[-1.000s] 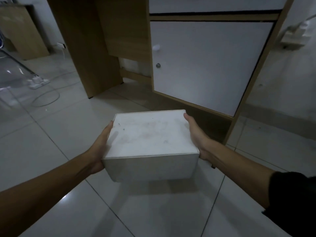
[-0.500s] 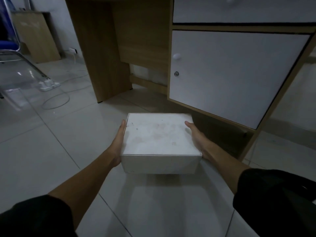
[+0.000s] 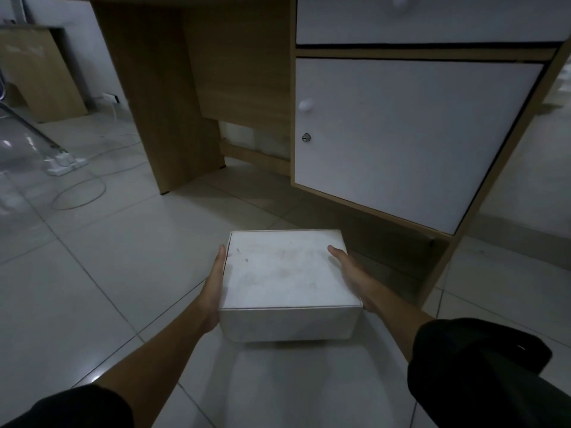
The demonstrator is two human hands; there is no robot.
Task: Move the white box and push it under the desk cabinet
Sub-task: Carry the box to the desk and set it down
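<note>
Closed, the white box (image 3: 287, 273) is clasped between left hand (image 3: 213, 288) and right hand (image 3: 352, 276), contents hidden.

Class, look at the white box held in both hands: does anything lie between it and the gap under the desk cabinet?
Nothing visible: only bare floor tile separates the white box from the dark gap under the desk cabinet.

Matt white box (image 3: 287, 273), glossy tiled floor (image 3: 92, 288).
</note>
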